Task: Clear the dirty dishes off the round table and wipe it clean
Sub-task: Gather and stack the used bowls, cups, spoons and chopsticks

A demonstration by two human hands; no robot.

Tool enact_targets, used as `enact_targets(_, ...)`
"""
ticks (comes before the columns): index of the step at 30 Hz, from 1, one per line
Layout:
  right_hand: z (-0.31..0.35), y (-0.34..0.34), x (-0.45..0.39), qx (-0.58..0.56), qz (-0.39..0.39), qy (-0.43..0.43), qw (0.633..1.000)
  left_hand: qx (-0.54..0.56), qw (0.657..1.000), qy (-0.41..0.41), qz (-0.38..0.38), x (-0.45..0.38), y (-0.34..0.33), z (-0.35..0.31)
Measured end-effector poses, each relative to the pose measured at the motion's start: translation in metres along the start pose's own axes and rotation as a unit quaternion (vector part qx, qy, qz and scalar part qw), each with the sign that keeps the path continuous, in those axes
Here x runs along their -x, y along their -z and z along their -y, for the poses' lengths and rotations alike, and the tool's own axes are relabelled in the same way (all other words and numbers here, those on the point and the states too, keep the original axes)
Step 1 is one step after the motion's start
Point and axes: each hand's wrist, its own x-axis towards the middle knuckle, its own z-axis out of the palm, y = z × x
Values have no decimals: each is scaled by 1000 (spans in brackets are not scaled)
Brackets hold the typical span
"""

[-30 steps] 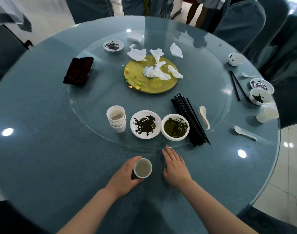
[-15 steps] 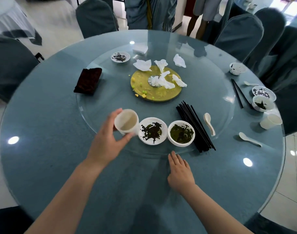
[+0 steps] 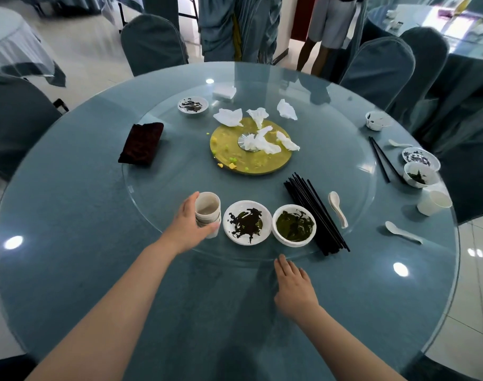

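Observation:
My left hand (image 3: 189, 229) grips a stack of white cups (image 3: 207, 211) standing on the near edge of the glass turntable (image 3: 158, 193). Right of the stack sit a dirty plate (image 3: 247, 222) and a bowl of green leftovers (image 3: 294, 224), then a bundle of black chopsticks (image 3: 314, 213) and a white spoon (image 3: 338, 209). My right hand (image 3: 295, 291) rests flat and open on the round table (image 3: 70, 257), its fingertips by the turntable's rim. A dark red cloth (image 3: 141, 143) lies at the left of the turntable.
Crumpled tissues (image 3: 262, 127) and food scraps lie on a yellow centre disc (image 3: 235, 152). A small dirty dish (image 3: 193, 105) sits at the back. At the right edge are bowls (image 3: 417, 174), a cup (image 3: 434, 203), spoons (image 3: 402, 232) and chopsticks (image 3: 380, 158). Covered chairs (image 3: 152, 45) ring the table.
My left hand lifted the single cup from the table's near edge and set it into the cup stack on the turntable. My right hand stayed flat on the table.

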Motion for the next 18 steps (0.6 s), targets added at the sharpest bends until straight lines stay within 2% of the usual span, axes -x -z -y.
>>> enact_targets(7, 4, 2, 0, -4, 7, -7, 1000, 5, 999, -1, -36, 0, 0, -2)
enact_targets(11, 0, 7, 4, -70, 12, -12, 997, -85, 995, -2, -52, -1, 1, -3)
enact_targets(15, -9, 7, 20, -125, -30, -31, 991, -185, 972, -91, -113, 17, -2, -5)
enact_targets(18, -19, 1, 45, -166, -58, -64, 982, -209, 959, -158, -107, 41, -12, -10)
